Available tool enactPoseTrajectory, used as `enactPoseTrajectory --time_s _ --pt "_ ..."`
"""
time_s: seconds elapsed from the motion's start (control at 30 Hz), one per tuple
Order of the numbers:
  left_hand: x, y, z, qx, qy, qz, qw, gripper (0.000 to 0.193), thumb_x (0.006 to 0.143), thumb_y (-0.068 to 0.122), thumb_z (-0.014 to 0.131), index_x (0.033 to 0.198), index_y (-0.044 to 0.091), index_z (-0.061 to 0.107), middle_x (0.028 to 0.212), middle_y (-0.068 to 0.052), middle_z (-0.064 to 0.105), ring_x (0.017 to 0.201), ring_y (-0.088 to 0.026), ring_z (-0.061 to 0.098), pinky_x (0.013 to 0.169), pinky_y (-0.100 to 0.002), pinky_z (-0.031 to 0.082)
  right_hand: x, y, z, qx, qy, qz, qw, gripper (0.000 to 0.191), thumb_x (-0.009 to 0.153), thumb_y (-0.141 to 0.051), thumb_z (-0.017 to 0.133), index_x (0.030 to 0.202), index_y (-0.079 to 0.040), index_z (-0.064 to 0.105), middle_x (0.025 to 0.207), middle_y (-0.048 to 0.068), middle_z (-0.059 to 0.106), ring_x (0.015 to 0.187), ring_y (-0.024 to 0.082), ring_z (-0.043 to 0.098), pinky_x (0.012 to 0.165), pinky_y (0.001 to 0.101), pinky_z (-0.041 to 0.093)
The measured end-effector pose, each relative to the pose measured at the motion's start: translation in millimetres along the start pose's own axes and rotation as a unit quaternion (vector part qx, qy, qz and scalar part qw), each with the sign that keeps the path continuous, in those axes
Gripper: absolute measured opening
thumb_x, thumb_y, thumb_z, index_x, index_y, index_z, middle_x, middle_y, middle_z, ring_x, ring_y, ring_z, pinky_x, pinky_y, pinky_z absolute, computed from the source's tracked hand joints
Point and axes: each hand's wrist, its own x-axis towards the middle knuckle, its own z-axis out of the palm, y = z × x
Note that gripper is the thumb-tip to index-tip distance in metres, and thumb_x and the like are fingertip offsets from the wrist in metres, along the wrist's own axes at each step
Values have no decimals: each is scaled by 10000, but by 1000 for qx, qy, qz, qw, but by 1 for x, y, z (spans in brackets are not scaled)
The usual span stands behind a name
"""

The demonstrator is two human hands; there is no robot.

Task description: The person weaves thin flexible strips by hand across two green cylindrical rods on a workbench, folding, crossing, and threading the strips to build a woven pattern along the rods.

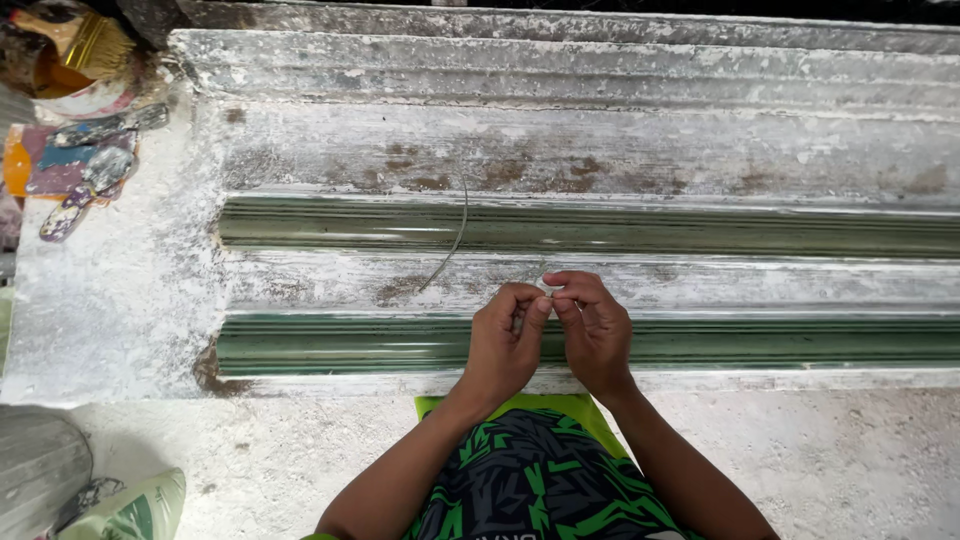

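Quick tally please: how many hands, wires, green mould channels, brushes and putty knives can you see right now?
Hands: 2, left hand and right hand, fingertips together on a small piece
Thin wire: 1
Green channels: 2, upper channel and lower channel
Brush: 1
Putty knives: 2, upper knife and lower knife
Total: 8

Plaster-dusted mould slab (pixel 120 300) carries a thin wire (pixel 455 240).

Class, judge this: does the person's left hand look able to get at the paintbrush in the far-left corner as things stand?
Probably not without leaning: the left hand pinches a thin wire with the right hand, far from the paintbrush.
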Motion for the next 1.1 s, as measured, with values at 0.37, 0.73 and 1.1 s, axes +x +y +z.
enactPoseTrajectory --time_s 0.37,0.73,1.1 --pt "8 8 29 50 -11 -30 998 189 989 231 722 1039 49 729 646 -19 598 582 -51 487 513 -246 398 0 3 -40 25 8 -14 1000 89 1083 -60 589 1165 -36 615 1218 119 642 1163 174 626 1000 317 532" --pt "1 15 62 100 -32 -43 994 223 966 223 730 1125 74 776 779 -49 745 524 -136 548 489 -285 445 -14 31 -90 80 -15 1 997 90 1085 -62 598 1158 -20 631 1207 138 643 1132 180 644 981 334 552" --pt "-13 -10 60 -30 -19 -190 981 215 1024 171 642 1157 14 703 959 -99 737 777 -107 707 663 -233 569 3 27 -96 47 -146 144 978 296 986 -79 617 1277 -58 573 1203 141 655 1111 172 653 935 332 584"
